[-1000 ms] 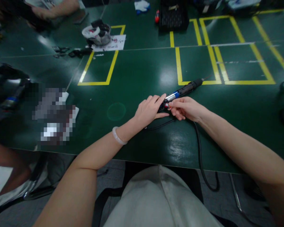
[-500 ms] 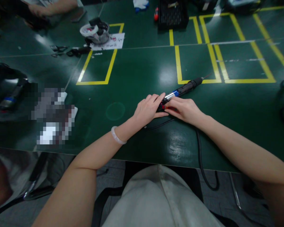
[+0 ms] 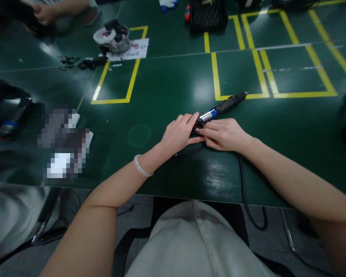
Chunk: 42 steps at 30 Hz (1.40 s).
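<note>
An electric screwdriver [image 3: 223, 107], black with a silver and blue band, lies aslant on the green table [image 3: 167, 84], its thin bit toward the upper right. My left hand [image 3: 178, 130] is closed around its rear end, which the fingers partly hide. My right hand [image 3: 225, 134] is closed beside that same end, thumb and fingers pinched at a small red and white part there. What exactly the right fingertips hold is too small to make out. A black cable [image 3: 242, 181] runs from under my right hand over the table's front edge.
Yellow tape [image 3: 242, 97] marks boxes on the table. At the back stand a black crate [image 3: 209, 17] and a round container [image 3: 112, 38] on a paper sheet [image 3: 140, 49]. Another screwdriver [image 3: 15, 119] lies at left near a blurred-out patch [image 3: 65, 142]. A co-worker's hand [image 3: 46, 13] shows at top left.
My right fingers have closed in further at the screwdriver's rear end, covering the orange-red bit seen before. The left hand keeps its hold. The view has shifted slightly.
</note>
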Available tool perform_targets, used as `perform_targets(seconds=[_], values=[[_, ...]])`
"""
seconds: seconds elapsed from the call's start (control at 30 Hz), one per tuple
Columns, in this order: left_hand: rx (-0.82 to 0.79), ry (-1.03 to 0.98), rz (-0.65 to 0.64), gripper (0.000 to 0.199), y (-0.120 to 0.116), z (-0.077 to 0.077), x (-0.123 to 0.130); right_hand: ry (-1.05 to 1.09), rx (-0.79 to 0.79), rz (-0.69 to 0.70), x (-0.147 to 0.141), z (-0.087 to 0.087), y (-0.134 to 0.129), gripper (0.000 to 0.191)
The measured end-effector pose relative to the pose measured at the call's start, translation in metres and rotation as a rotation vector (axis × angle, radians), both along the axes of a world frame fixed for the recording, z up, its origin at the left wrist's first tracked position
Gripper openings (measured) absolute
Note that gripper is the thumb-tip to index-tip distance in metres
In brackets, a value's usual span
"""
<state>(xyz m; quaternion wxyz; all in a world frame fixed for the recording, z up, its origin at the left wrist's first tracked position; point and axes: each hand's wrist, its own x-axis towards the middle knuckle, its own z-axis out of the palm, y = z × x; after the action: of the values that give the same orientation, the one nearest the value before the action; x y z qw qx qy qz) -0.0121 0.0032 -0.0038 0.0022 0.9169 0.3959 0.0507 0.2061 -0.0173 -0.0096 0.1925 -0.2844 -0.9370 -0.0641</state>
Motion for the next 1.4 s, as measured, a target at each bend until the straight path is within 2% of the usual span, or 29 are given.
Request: perform_targets(seconds=[0.23,0.37,0.53,0.73,0.97,1.1,1.23,1.4], values=[[0.000,-0.032,0.012,0.059,-0.003,-0.001,0.002,0.067,-0.021,-0.034,-0.003,-0.003,-0.001,0.031],[0.003,-0.036,0.032,0.055,-0.001,-0.001,0.003,0.115,-0.020,-0.076,-0.003,-0.003,-0.002,0.031],[0.015,-0.052,0.072,0.055,0.011,-0.003,-0.002,0.071,-0.074,-0.116,-0.003,-0.004,-0.003,0.032],[0.011,-0.067,0.243,0.054,0.052,-0.008,-0.020,0.075,-0.144,-0.123,-0.003,-0.006,-0.001,0.033],[0.031,-0.088,0.508,0.056,0.128,-0.017,-0.054,0.070,-0.184,-0.138,-0.002,-0.007,-0.001,0.033],[0.071,-0.095,0.604,0.062,0.166,-0.021,-0.076,0.068,-0.190,-0.152,-0.002,-0.007,-0.001,0.033],[0.070,-0.053,0.707,0.062,0.183,-0.017,-0.088,0.073,-0.195,-0.160,-0.002,-0.007,0.000,0.032],[0.060,0.045,0.754,0.057,0.182,-0.009,-0.089,0.069,-0.190,-0.167,-0.001,-0.009,0.000,0.031]])
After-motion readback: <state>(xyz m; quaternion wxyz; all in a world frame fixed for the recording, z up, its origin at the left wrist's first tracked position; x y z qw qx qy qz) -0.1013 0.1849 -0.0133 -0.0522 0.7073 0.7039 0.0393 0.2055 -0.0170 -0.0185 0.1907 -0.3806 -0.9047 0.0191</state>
